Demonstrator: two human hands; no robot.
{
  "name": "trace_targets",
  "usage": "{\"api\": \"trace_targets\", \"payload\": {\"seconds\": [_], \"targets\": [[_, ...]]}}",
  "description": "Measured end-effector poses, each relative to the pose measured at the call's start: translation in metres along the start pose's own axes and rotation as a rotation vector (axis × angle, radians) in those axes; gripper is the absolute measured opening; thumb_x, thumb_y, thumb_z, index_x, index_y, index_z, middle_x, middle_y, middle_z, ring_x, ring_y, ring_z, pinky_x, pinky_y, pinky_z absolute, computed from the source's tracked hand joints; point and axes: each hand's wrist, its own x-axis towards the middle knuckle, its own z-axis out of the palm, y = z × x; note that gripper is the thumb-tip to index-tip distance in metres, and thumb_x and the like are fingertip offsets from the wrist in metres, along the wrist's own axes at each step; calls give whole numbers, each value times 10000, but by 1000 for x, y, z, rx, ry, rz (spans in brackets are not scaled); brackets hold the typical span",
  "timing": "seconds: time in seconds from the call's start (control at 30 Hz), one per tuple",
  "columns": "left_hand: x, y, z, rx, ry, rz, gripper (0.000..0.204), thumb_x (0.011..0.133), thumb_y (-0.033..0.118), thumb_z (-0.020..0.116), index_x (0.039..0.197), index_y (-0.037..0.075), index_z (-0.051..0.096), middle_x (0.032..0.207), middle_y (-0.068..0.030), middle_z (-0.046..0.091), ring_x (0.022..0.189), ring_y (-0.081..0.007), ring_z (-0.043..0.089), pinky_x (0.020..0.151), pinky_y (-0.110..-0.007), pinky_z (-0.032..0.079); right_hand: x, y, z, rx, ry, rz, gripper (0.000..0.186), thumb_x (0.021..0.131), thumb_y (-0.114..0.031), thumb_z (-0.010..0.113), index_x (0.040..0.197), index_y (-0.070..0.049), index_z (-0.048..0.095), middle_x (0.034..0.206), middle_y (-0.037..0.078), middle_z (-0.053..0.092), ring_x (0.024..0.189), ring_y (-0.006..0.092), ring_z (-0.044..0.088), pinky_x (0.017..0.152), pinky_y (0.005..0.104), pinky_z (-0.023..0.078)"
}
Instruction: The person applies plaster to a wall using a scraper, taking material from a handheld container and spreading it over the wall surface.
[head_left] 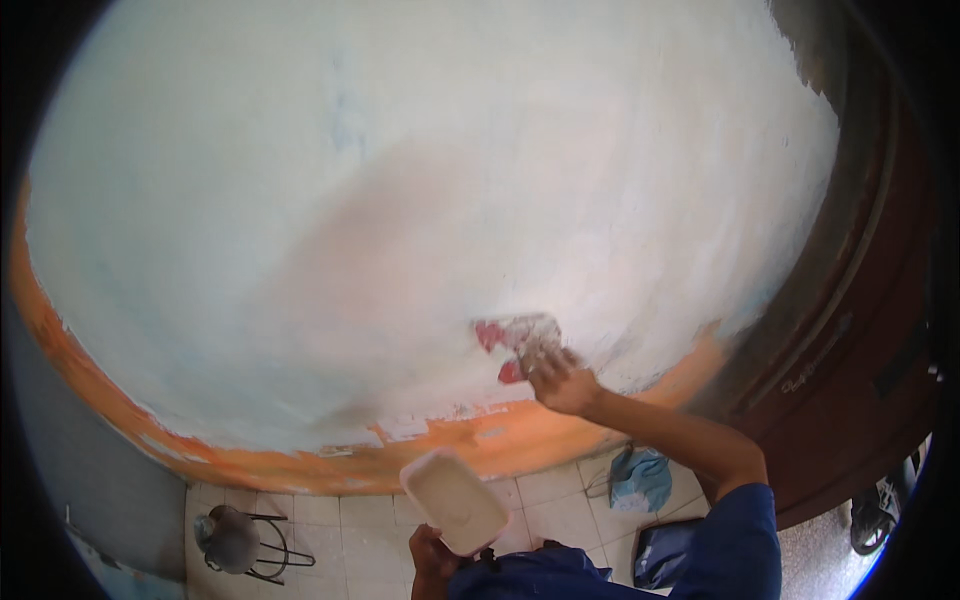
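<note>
My right hand (562,380) grips a red, white-smeared putty knife (490,334), slightly blurred, against the lower part of the wall (400,230). Most of that wall wears a whitish, uneven coat, and an orange band (480,445) runs along its foot. Low in front of me, my left hand (430,553) is closed on the near left side of a pale rectangular tub (408,478). Inside the tub lies smooth off-white putty (458,500). The tub hides some of the left fingers.
A dark round stool (232,540) with black legs stands on the tiled floor (365,530) at left. Light blue bag (640,480) and dark blue bundle (662,555) lie near my right side. A dark red door (850,370) borders the wall at right, with a wheel (868,520) beyond.
</note>
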Motion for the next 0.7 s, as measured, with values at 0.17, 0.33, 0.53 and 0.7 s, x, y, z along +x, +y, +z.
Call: {"api": "trace_targets", "payload": {"seconds": [0.17, 0.33, 0.53, 0.7], "targets": [[-4, 5, 12, -103, 26, -29, 677, 660, 250, 508, 1236, -76, 365, 1125, -234, 516, 1044, -412, 529, 853, -577, 460, 133, 116, -103, -352, 500, 118, 270, 625, 17, 601, 884, -57, 622, 872, 70, 635, 784, 206, 622, 583, 323, 482], [9, -13, -11, -113, 33, -19, 644, 661, 232, 508, 1214, -77, 394, 1131, -229, 517, 993, -401, 556, 817, -574, 476, 172, 163, -111, -456, 337, 250, 289, 646, -28, 575, 930, -53, 619, 887, 72, 596, 784, 214, 598, 649, 313, 501], [14, -15, -16, -196, 41, -2, 614, 665, 215, 489, 1199, -76, 402, 1103, -215, 530, 936, -381, 577, 773, -533, 501, 42, 22, 18, -299, 86, -71, 334, 663, -148, 540, 887, 87, 621, 978, 257, 576, 944, 429, 566, 747, 481, 506], [-4, -1, -1, 14, 26, 22, 574, 690, 204, 458, 1202, -54, 426, 1120, -189, 534, 1022, -344, 554, 866, -500, 476, 5, -11, -9, -9, 72, -117, 312, 648, -90, 550, 918, 46, 625, 1000, 211, 583, 983, 349, 575, 748, 401, 518]]}}
